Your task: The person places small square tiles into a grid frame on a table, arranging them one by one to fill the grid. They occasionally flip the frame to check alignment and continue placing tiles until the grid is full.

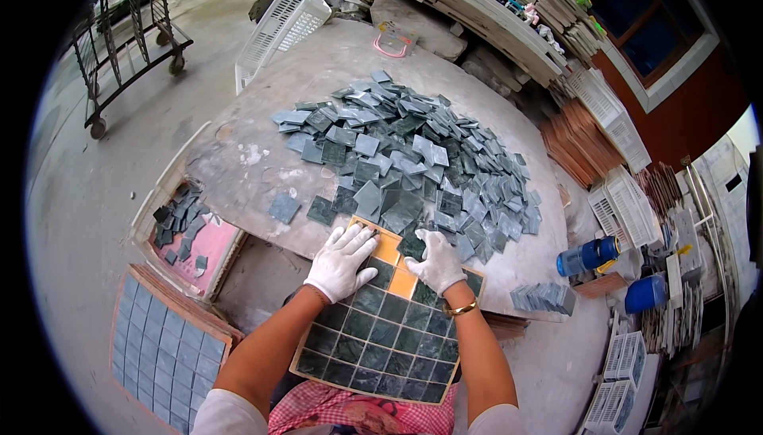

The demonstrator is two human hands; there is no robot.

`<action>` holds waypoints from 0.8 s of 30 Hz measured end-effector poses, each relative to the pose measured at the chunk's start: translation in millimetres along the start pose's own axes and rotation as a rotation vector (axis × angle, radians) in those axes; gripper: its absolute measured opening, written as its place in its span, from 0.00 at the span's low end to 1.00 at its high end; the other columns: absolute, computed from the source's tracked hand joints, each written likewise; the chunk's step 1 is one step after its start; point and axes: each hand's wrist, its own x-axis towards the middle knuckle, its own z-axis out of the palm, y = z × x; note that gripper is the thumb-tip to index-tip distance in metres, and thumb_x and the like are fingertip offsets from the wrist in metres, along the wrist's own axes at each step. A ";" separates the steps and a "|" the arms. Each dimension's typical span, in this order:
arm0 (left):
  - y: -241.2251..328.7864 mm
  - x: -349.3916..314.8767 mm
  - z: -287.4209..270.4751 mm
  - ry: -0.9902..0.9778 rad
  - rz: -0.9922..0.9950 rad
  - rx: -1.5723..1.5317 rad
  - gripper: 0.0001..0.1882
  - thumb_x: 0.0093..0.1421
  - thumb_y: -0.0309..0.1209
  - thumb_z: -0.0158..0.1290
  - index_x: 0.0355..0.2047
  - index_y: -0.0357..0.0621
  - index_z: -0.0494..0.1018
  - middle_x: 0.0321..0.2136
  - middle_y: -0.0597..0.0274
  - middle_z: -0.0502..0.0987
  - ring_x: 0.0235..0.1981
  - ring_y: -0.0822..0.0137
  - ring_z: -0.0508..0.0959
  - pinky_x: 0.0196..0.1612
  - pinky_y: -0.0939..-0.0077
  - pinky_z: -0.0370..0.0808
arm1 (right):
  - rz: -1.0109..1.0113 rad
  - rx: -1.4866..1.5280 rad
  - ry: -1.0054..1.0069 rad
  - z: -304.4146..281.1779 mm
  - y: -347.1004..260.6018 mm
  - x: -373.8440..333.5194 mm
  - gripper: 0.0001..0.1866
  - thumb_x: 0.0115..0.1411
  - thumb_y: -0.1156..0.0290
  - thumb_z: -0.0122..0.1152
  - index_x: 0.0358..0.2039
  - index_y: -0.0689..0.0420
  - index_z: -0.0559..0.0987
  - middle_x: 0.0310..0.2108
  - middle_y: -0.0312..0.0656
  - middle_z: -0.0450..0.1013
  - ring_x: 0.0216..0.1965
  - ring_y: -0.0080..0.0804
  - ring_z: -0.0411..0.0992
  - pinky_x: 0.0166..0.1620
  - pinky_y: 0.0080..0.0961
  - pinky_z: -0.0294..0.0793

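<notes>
A wooden grid tray (395, 362), its base yellow where bare, leans from my lap against the table edge, with dark green square stone tiles (368, 298) filling most of its cells. My left hand (340, 264), in a white glove, lies with fingers stretched over the tray's upper left corner; what is under the fingertips is mostly hidden. In the gloved right hand (439, 262), a dark green tile (412, 246) is gripped between thumb and fingers at the tray's top edge. Just beyond both hands spreads a large heap of loose grey-green tiles (397, 169).
A white bin with a pink bottom (214, 254) holds broken tile pieces at the left. Below it stands a stack of filled tile trays (163, 340). Tiles in a row (543, 298) and a blue bottle (586, 256) are on the right. White crates (286, 26) and a wheeled rack (127, 46) stand farther off.
</notes>
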 end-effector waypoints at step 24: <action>1.6 2.5 -4.5 -0.056 -0.028 -0.033 0.32 0.55 0.46 0.52 0.58 0.48 0.63 0.58 0.56 0.64 0.62 0.55 0.60 0.63 0.58 0.53 | 0.018 -0.001 0.278 13.7 -20.6 46.1 0.25 0.46 0.62 0.68 0.45 0.58 0.75 0.41 0.47 0.72 0.45 0.43 0.70 0.49 0.33 0.70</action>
